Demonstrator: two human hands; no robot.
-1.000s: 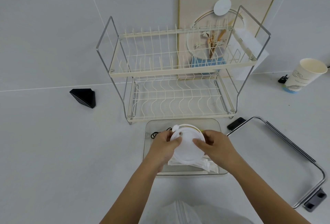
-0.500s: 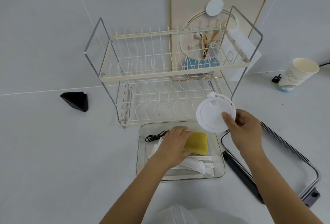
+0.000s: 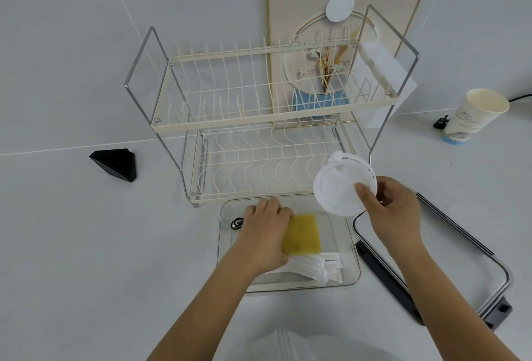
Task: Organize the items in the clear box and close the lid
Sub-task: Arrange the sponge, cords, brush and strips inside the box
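A clear box (image 3: 349, 268) sits on the white table in front of the dish rack. Inside it lie a yellow sponge (image 3: 302, 235), several white wrapped utensils (image 3: 322, 270) and a black coiled cable (image 3: 236, 223). My left hand (image 3: 263, 234) reaches into the box and grips the sponge's left side. My right hand (image 3: 394, 211) holds a round white plastic lid (image 3: 335, 187) tilted in the air above the box's far right corner. The box's own clear lid (image 3: 443, 248), with a metal rim and dark clips, lies flat to the right.
A cream two-tier dish rack (image 3: 259, 118) stands just behind the box. A paper cup (image 3: 472, 115) stands at the far right, a black wedge (image 3: 116, 163) at the left. A framed picture (image 3: 345, 0) leans on the wall.
My right hand lifted the round white lid off the box and up to the right. That uncovered the yellow sponge, and my left hand moved onto it.
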